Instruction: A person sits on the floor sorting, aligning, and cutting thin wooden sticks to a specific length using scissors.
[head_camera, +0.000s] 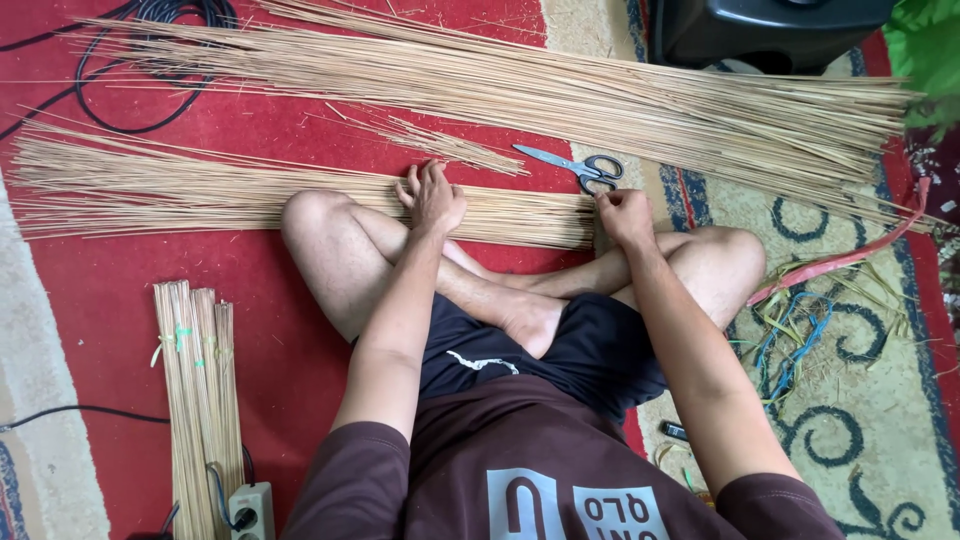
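While stick bundle (250, 195) lies left-right | left hand (432, 197) flat on it | right hand (622, 215) grips end

stick bundle (300, 195) | thin pale straw-coloured sticks | lying flat, lengthwise across the red carpet (270, 300) | right end squared, left end fanned

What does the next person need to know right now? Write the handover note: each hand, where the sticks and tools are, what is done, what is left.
Left hand: flat on top of the near stick bundle, fingers spread, pressing it to the red carpet.
Right hand: closed around the bundle's right end, at the knee.
Scissors: lying shut on the carpet just beyond the right hand, untouched.
Far pile of long sticks: loose, spread across the carpet.
Done: three short tied bundles lie at the left, beside a power strip.
Left: the held bundle shows no tie; coloured strips lie at the right.
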